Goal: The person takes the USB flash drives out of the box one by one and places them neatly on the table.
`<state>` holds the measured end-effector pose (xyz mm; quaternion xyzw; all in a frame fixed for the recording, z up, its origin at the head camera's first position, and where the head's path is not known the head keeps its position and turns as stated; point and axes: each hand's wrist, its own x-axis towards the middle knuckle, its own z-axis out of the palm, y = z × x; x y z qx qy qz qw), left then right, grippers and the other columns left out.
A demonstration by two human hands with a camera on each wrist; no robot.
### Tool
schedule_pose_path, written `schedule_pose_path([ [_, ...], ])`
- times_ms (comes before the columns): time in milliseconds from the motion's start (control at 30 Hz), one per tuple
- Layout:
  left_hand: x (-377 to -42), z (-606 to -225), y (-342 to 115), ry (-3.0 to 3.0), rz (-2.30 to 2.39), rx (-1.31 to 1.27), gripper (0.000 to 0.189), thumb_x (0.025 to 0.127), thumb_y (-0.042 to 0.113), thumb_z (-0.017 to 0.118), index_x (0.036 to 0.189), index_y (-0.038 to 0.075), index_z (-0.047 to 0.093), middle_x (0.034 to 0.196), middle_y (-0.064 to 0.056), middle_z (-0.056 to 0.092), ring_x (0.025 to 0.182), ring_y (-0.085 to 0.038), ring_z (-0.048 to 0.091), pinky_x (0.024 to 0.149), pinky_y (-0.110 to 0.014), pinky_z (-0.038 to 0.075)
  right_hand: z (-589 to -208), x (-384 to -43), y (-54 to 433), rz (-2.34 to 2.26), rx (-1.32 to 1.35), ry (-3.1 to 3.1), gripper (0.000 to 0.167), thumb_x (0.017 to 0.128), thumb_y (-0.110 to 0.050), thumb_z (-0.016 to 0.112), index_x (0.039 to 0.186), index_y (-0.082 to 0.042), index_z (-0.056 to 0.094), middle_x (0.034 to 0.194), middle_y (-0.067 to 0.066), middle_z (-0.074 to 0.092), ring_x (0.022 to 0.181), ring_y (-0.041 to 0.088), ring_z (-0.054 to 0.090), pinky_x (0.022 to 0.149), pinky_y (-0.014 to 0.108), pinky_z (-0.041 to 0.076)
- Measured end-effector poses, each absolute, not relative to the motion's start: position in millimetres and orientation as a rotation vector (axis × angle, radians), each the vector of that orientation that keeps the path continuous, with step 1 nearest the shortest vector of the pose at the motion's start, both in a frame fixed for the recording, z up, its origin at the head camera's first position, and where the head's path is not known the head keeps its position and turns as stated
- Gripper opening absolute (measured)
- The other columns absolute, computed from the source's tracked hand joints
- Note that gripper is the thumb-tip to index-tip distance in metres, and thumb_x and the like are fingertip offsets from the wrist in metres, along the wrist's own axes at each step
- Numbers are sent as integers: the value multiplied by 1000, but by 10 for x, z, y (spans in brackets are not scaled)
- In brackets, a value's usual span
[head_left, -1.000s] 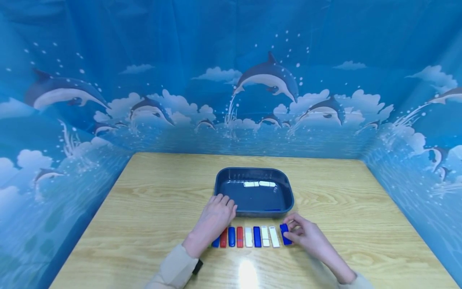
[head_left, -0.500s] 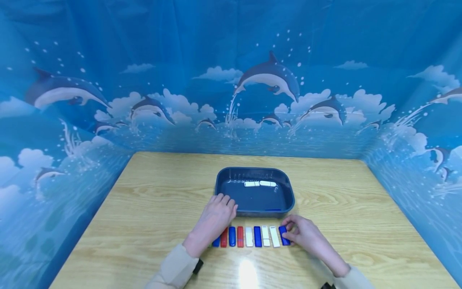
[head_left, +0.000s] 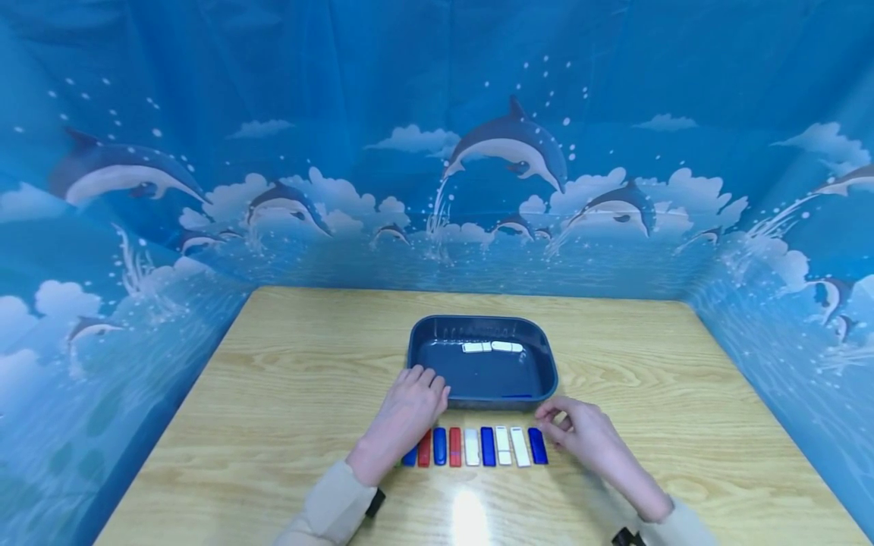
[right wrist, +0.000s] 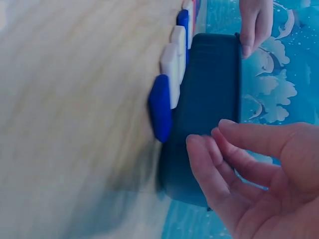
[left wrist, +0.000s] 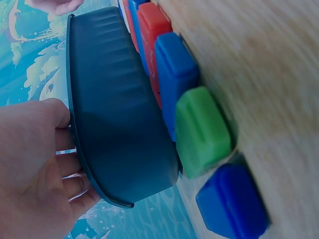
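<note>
In the head view, a row of USB flash drives in blue, red and white lies in front of a dark blue tray [head_left: 488, 403]. At the row's right end is a blue flash drive [head_left: 538, 446], flat on the table. Just beside it is my right hand [head_left: 583, 436], thumb and fingertips slightly apart and holding nothing. My left hand [head_left: 413, 398] grips the tray's near-left rim, fingers bent over it. A green flash drive [left wrist: 203, 132] and another blue flash drive [left wrist: 233, 201] show in the left wrist view, mostly hidden by my left arm from above.
Two white flash drives [head_left: 492, 347] lie end to end inside the tray near its back wall, and a sliver of blue shows by the front wall. The wooden table [head_left: 314, 341] meets a dolphin-printed curtain [head_left: 410, 250] at the back and both sides.
My right hand has slid the rightmost blue flash drive slightly left against the row's end, then let go and drawn back a little. The left hand stays at the tray.
</note>
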<state>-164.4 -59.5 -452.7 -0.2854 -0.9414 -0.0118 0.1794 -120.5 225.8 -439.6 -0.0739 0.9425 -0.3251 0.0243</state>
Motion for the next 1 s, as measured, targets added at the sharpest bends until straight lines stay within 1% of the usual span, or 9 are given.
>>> schedule_pose_path([
  [100,-1647,-4529,-595,-2667,-33,-805,27,104,34,57,101,12,72,94,-2,68,89,-19,60,86,-33,54,-4345,-1225,2234,-955,-332,2951,7,90,-13,76,96,-15,73,83,-8,71,68,5,62,61,21,52],
  [200,-1647,-4529,-594,-2673,-31,-803,27,104,34,57,101,12,72,94,-2,68,89,-19,59,86,-33,53,-4275,-1252,2192,-930,-428,2990,3,91,-16,75,93,-15,73,82,-9,72,68,3,62,62,20,52],
  [300,-1650,-4532,-593,-2673,-29,-803,27,104,34,57,102,12,72,94,-2,68,88,-18,59,85,-33,53,-4181,-1305,2144,-936,-495,3035,5,92,-17,74,93,-11,74,81,-8,72,67,2,62,60,19,52],
  [400,-1652,-4536,-593,-2667,-26,-806,26,104,33,57,101,12,72,93,-2,68,88,-18,59,85,-33,53,-4095,-1399,2110,-915,-557,3093,3,92,-13,75,93,-11,74,82,-7,72,67,2,63,60,19,52],
  [500,-1650,-4539,-596,-2658,-26,-808,26,103,33,57,101,12,72,92,-1,68,87,-18,58,84,-33,53,-4054,-1535,2095,-858,-624,3129,6,89,-9,76,95,-11,74,83,-7,70,67,3,61,61,20,52],
  [633,-1652,-4540,-600,-2647,-23,-811,26,103,33,57,100,12,72,91,-1,68,86,-18,58,83,-32,53,-4079,-1752,2085,-772,-680,3075,10,89,-8,77,98,-11,74,87,-5,69,70,4,60,62,23,52],
  [800,-1649,-4540,-601,-2639,-9,-816,26,103,33,57,100,12,72,91,-1,68,86,-18,58,83,-32,53,-4184,-2004,2061,-650,-755,2889,14,88,-8,77,101,-11,74,95,-1,72,79,8,65,69,24,55],
  [867,-1649,-4538,-600,-2640,-6,-813,26,104,33,57,100,12,72,91,-1,68,86,-18,58,84,-32,53,-4220,-2081,2049,-619,-793,2804,15,87,-6,78,101,-10,74,95,-1,73,81,10,66,70,24,56],
  [1000,-1651,-4535,-601,-2651,-7,-806,26,104,33,56,100,12,72,91,-1,68,87,-18,59,85,-33,53,-4264,-2185,2014,-581,-788,2699,14,86,-3,78,97,-11,73,90,-2,72,80,10,66,71,24,55],
])
